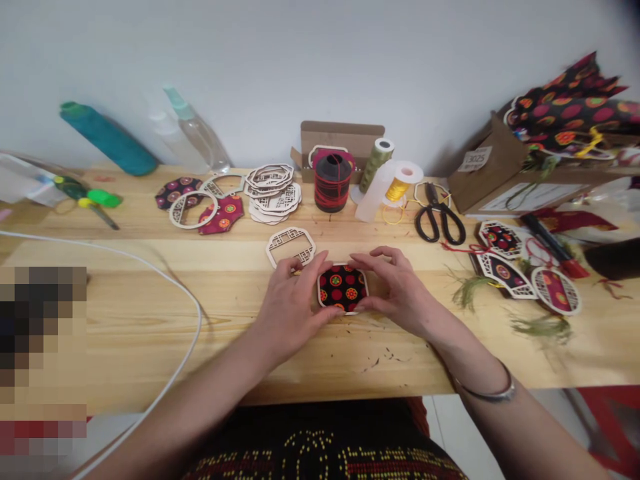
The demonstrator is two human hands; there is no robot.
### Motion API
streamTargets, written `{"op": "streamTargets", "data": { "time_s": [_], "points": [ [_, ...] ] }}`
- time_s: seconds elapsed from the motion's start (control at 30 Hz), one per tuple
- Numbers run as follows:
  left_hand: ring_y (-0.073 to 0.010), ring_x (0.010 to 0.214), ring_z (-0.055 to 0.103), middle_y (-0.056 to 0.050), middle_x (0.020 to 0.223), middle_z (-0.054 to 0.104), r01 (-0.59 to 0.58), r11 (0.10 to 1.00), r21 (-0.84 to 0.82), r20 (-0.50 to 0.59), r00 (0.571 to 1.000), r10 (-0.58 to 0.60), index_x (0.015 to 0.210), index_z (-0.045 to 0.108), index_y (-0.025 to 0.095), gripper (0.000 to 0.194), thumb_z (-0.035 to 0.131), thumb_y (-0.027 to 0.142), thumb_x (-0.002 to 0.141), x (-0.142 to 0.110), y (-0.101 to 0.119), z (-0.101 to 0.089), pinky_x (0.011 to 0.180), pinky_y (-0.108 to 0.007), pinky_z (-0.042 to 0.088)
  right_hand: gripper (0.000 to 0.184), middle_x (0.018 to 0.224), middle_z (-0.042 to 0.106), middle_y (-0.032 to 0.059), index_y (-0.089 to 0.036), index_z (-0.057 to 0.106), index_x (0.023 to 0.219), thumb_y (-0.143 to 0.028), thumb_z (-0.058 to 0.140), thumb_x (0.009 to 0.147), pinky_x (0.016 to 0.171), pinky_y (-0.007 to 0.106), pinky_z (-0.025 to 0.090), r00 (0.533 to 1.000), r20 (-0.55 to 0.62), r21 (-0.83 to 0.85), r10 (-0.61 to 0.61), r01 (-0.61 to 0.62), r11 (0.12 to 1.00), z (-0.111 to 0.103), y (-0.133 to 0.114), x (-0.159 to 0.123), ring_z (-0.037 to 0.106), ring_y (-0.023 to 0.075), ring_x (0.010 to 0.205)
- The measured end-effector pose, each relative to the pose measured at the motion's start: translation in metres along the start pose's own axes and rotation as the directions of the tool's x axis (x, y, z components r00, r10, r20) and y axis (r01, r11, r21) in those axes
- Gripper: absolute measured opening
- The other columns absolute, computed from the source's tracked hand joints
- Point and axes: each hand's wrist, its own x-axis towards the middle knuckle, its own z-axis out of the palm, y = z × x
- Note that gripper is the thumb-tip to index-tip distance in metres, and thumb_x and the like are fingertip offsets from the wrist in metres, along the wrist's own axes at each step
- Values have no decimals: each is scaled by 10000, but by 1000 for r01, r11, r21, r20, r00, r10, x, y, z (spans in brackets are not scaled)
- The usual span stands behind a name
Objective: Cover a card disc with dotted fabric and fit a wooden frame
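A small wooden frame backed with black fabric printed with red and orange flowers, a fabric-covered wooden piece point(343, 288), lies on the table between my hands. My left hand point(295, 300) grips its left edge, thumb at the near side and fingers at the far side. On the right edge, my right hand point(393, 287) holds it in the same way, thumb below and index finger above. Just beyond my left hand lies a bare cut-out wooden frame point(291, 247) with lattice corners, partly hidden by my fingers.
Behind stand a pile of wooden frames point(275, 193), a red thread spool point(333, 183), a yellow thread spool point(400, 183) and black scissors point(440, 217). Finished-looking ornaments point(505, 273) and a cardboard box point(500, 167) are at right. A white cable point(197, 313) curves across the left.
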Motion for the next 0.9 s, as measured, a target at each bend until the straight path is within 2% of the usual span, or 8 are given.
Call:
{"op": "streamTargets", "data": {
  "time_s": [0.27, 0.47, 0.7, 0.8, 0.9],
  "points": [
    [-313, 1089, 406, -80, 1244, 647, 14, 999, -37, 2, 1000, -14, 1433, 337, 216, 806, 722, 392, 747, 1, 2, 1, 960, -495, 371, 732, 1227, 633, 73, -264, 452, 1393, -273, 762, 729, 1039, 539, 353, 1000, 13, 36, 3, -3, 999, -3, -7, 2, 432, 303, 1210],
    [-313, 1115, 422, -88, 1269, 623, 15, 998, -57, 4, 1000, -15, 1415, 385, 245, 766, 723, 382, 741, 1, 3, -1, 967, -511, 374, 740, 1214, 641, 67, -314, 443, 1397, -258, 756, 728, 1016, 544, 374, 1000, -4, 21, 4, -4, 1000, -4, -10, 2, 445, 293, 1198],
    [-313, 1139, 416, -98, 1311, 600, 38, 994, -100, 31, 999, -35, 1410, 396, 216, 719, 684, 403, 778, 1, 4, -4, 1003, -527, 347, 706, 1246, 618, 83, -292, 491, 1361, -238, 769, 714, 1036, 554, 355, 999, -12, 73, 40, -39, 997, -3, -12, 1, 439, 294, 1209],
    [-304, 1142, 415, -101, 1311, 600, 58, 990, -126, 22, 998, -56, 1410, 391, 195, 643, 617, 378, 836, 0, 7, -10, 1011, -521, 348, 701, 1277, 610, 71, -284, 481, 1368, -234, 757, 725, 1054, 543, 354, 999, -17, 120, 27, -25, 992, -8, -14, 1, 443, 281, 1210],
    [-277, 1128, 427, -85, 1287, 625, 37, 993, -112, -30, 999, -40, 1403, 392, 190, 521, 513, 300, 908, -5, 11, -19, 1007, -495, 367, 652, 1274, 614, 67, -282, 464, 1381, -237, 704, 777, 1065, 517, 364, 997, -73, 148, 5, 6, 989, -17, -20, -3, 459, 261, 1209]
  ]
}}
